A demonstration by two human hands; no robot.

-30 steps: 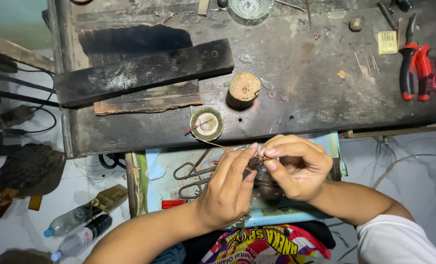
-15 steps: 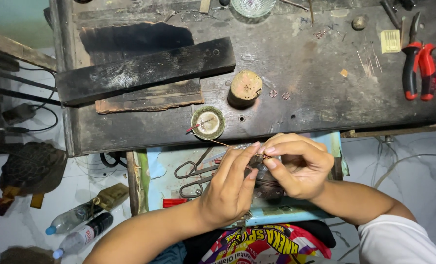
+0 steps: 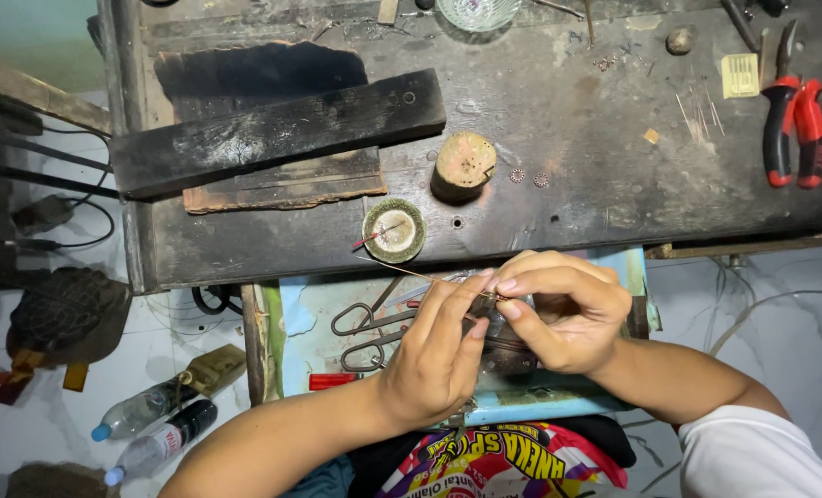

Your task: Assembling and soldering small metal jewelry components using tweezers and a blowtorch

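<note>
My left hand [image 3: 440, 355] and my right hand [image 3: 558, 309] meet fingertip to fingertip over a light blue drawer [image 3: 558, 406] below the workbench. Together they pinch a thin metal wire [image 3: 411, 272] that runs up and left from the fingers toward a small round dish [image 3: 394, 231]. What sits between the fingertips is too small to make out. A dark object lies under my right palm, mostly hidden. Scissors [image 3: 365, 332] lie in the drawer just left of my left hand.
A dark worn workbench [image 3: 567, 120] holds a black wooden beam [image 3: 277, 129], a short wooden stump [image 3: 463, 164], two tiny rings [image 3: 529, 178], red-handled pliers [image 3: 792, 115] and a glass bowl [image 3: 478, 11]. Two plastic bottles [image 3: 153, 424] lie on the floor at left.
Both hands stay pinched together on the wire over the drawer; the fingers shift only slightly. Nothing on the bench has moved.
</note>
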